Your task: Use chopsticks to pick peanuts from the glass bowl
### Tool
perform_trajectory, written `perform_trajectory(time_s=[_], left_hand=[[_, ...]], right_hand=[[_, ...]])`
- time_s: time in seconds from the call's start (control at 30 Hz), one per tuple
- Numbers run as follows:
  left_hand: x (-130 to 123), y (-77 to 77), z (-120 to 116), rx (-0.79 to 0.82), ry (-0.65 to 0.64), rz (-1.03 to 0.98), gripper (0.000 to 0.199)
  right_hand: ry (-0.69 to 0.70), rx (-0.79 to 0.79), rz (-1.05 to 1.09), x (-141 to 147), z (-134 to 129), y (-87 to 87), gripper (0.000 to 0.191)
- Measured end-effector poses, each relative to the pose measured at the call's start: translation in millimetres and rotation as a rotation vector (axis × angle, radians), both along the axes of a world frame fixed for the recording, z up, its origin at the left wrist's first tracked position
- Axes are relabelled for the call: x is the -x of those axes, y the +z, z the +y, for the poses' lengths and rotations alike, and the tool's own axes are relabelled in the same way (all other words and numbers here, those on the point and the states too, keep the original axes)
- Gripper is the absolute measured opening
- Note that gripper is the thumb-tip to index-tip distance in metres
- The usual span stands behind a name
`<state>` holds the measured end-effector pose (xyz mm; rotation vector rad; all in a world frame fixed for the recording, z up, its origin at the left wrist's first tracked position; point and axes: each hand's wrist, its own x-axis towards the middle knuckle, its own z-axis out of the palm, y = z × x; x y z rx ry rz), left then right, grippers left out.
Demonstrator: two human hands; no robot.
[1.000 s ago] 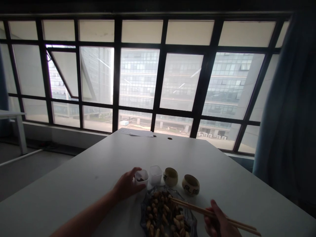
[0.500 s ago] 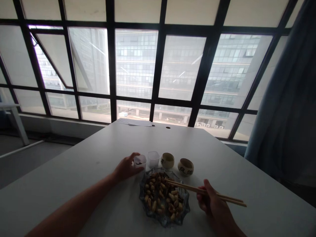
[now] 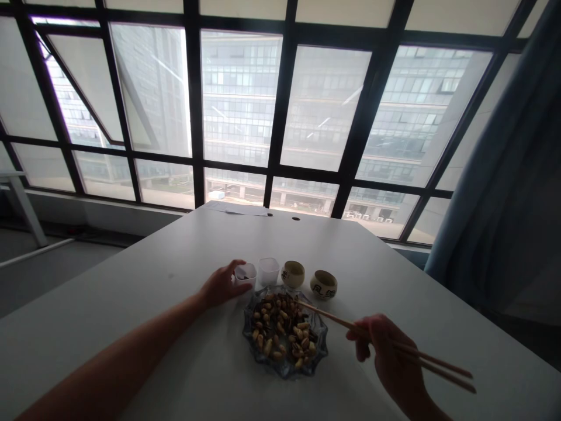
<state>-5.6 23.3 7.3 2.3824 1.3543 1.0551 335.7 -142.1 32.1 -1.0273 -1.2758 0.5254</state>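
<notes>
Glass plate (image 3: 263,361) of peanuts (image 3: 280,333) is the landmark, on a white table (image 3: 131,304). Left hand (image 3: 221,285) sits just beyond the plate's left rim, fingers curled around a small clear plastic cup (image 3: 245,274) with something dark inside. Right hand (image 3: 385,351) is right of the plate, pinching a pair of chopsticks (image 3: 337,320); tips reach over the plate's far right edge, above the peanuts. Behind the plate in a row: second clear cup (image 3: 268,271), two ceramic teacups (image 3: 293,273) (image 3: 323,284).
</notes>
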Motion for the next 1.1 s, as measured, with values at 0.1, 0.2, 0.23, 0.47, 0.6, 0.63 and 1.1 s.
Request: perform_trajectory(time_s=[0.1, 0.2, 0.23, 0.47, 0.6, 0.63, 1.1], left_hand=[[0.4, -1.7, 1.2, -0.034, -0.005, -0.014, 0.061], [0.9, -3.5, 2.3, -0.044, -0.008, -0.007, 0.060], [1.0, -3.9, 2.5, -0.040, -0.007, -0.001, 0.060], [1.2, -3.3, 2.4, -0.028, 0.000, 0.042, 0.061], [1.1, -3.0, 1.9, -0.033, 0.005, 0.043, 0.061], [1.3, -3.3, 1.9, -0.032, 0.006, 0.042, 0.061], [1.6, -4.3, 1.8, -0.110, 0.032, 0.038, 0.070]], right_hand=[[0.051, -0.389, -0.476, -18.1, -12.7, -1.7, 0.030], [0.101, -0.660, -0.881, -25.3, -22.5, 0.3, 0.026], [0.106, -0.693, -0.951, -24.1, -24.9, 2.1, 0.027], [0.089, -0.708, -0.929, -0.8, -32.9, 20.4, 0.027], [0.093, -0.712, -0.889, 2.6, -33.9, 24.3, 0.025], [0.099, -0.709, -0.875, 2.9, -34.1, 23.0, 0.025], [0.006, 0.349, 0.431, 17.9, -13.3, -7.3, 0.056]])
